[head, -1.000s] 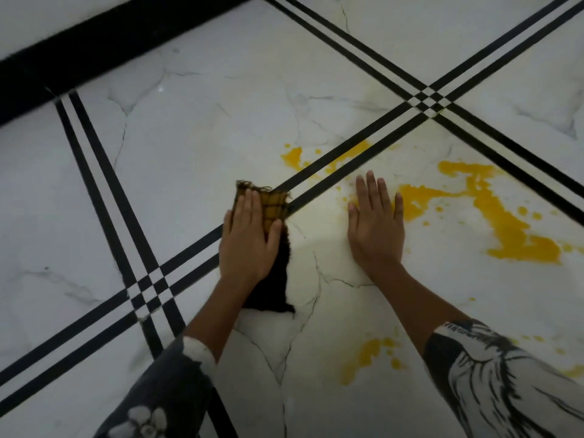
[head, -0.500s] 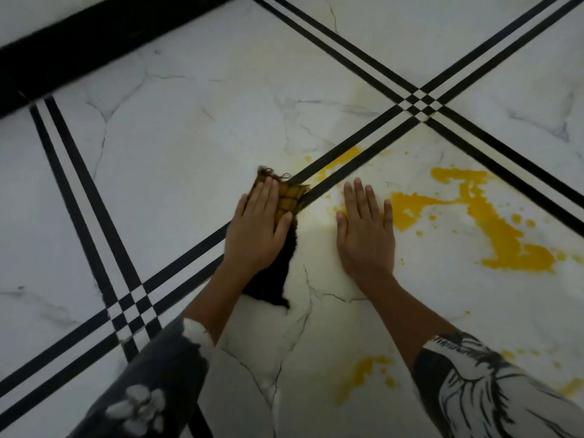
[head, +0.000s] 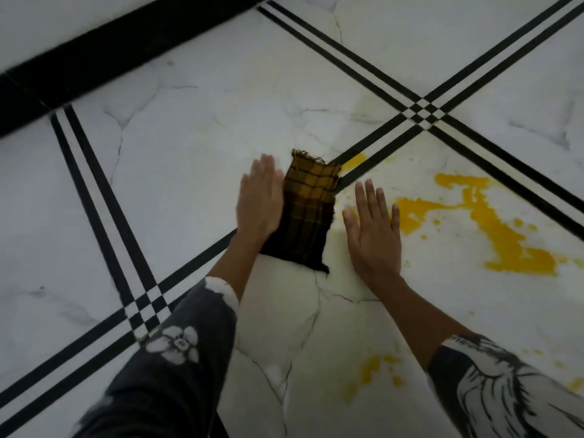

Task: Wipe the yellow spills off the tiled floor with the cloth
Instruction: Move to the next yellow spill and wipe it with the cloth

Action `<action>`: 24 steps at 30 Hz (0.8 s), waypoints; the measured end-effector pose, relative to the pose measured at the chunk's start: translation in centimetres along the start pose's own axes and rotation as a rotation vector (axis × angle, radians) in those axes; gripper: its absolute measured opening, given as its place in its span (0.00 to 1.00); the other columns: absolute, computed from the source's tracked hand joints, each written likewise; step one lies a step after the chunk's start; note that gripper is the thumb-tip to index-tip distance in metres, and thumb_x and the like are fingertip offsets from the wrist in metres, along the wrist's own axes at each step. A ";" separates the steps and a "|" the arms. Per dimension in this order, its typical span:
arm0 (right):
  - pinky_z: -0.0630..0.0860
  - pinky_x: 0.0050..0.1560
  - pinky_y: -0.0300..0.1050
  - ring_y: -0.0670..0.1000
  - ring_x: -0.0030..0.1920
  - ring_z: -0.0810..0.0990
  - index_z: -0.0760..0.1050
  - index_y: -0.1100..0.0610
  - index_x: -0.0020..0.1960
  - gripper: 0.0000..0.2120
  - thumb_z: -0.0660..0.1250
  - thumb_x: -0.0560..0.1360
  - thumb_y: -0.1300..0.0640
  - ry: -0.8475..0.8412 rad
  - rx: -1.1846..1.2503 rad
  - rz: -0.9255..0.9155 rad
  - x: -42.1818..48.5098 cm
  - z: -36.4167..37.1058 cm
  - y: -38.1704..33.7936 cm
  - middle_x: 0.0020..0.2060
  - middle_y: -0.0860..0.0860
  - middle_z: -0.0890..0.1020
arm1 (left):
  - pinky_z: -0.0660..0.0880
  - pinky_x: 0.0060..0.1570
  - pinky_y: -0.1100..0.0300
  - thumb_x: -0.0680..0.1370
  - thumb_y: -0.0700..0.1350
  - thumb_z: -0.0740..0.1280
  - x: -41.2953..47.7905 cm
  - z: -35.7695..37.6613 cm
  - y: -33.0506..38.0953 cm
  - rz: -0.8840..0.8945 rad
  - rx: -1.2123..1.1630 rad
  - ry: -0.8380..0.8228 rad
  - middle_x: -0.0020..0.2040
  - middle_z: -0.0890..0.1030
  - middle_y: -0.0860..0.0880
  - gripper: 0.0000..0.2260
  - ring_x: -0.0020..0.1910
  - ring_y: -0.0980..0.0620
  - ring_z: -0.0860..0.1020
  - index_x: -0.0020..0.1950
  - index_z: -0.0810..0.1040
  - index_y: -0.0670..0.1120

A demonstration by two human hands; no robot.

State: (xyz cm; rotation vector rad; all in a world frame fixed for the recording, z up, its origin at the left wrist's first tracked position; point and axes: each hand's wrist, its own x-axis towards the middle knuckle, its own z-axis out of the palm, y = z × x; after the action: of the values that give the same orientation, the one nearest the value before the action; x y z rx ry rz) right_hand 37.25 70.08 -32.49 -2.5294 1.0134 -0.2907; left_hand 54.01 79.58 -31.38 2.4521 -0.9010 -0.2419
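A folded checked cloth (head: 309,210), yellow-stained at its far end and dark at its near end, lies flat on the white marble floor (head: 196,128). My left hand (head: 259,200) is blurred, fingers straight, at the cloth's left edge and mostly off it. My right hand (head: 374,230) lies flat on the floor just right of the cloth, fingers spread. A large yellow spill (head: 493,222) spreads to the right of my right hand. A small yellow patch (head: 355,160) sits by the black stripes beyond the cloth. Another yellow smear (head: 371,374) lies near my right forearm.
Double black stripes (head: 423,113) cross the floor diagonally and meet in a checked junction at the upper right; another junction (head: 143,306) is at the lower left. A wide black band (head: 94,55) runs along the top left. Small yellow droplets (head: 575,382) dot the right edge.
My left hand has slid left off the top of the cloth, uncovering most of it. The yellow spots beyond the cloth are smaller. My right hand has stayed flat on the floor.
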 end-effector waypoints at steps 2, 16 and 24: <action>0.34 0.72 0.44 0.44 0.74 0.41 0.46 0.52 0.76 0.32 0.34 0.75 0.40 0.006 -0.042 -0.003 -0.1 0.0 -0.1 0.76 0.47 0.48 | 0.42 0.74 0.53 0.83 0.50 0.44 1.0 -1.4 -2.9 -0.099 0.158 0.014 0.78 0.50 0.46 0.23 0.77 0.50 0.47 0.77 0.49 0.43; 0.38 0.73 0.46 0.49 0.76 0.43 0.40 0.58 0.76 0.26 0.42 0.82 0.49 -0.101 -0.089 -0.071 4.8 4.0 -9.2 0.76 0.52 0.44 | 0.43 0.74 0.50 0.82 0.52 0.45 2.8 -0.8 -5.0 -0.106 0.356 0.025 0.78 0.48 0.46 0.26 0.77 0.51 0.47 0.77 0.46 0.42; 0.41 0.73 0.45 0.49 0.76 0.45 0.43 0.56 0.76 0.26 0.42 0.82 0.48 -0.171 -0.211 -0.155 9.5 2.3 -4.5 0.77 0.51 0.47 | 0.42 0.74 0.51 0.82 0.52 0.45 2.6 -0.7 -5.1 -0.090 0.339 0.039 0.78 0.48 0.46 0.26 0.77 0.51 0.47 0.77 0.45 0.42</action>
State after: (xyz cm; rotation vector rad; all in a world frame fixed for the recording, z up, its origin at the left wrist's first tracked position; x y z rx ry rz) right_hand 47.56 67.12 -32.16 -2.7722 0.8222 -0.0093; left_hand 59.09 81.48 -33.40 2.8026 -0.8751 -0.0755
